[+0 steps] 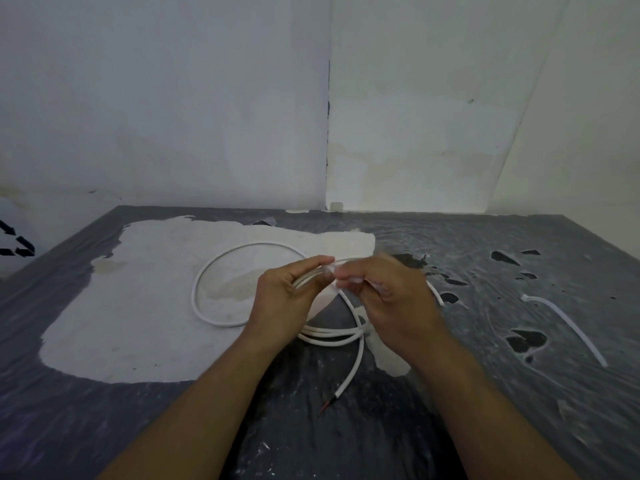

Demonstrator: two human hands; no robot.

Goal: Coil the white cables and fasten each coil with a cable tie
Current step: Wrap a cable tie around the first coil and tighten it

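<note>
A white cable (204, 275) lies in loose loops on the table's middle. My left hand (287, 299) pinches several strands of the coil together at its far side. Close to the left fingertips, my right hand (384, 296) is blurred and holds a small white cable tie (330, 270) at the bundled strands. One cable end with bare copper wire (337, 393) points toward me between my forearms. Another white cable tie (568, 323) lies loose on the right.
The table is covered in dark plastic sheeting (519, 393) with torn holes and a large pale patch (138, 299) on the left. White walls meet in a corner behind the table.
</note>
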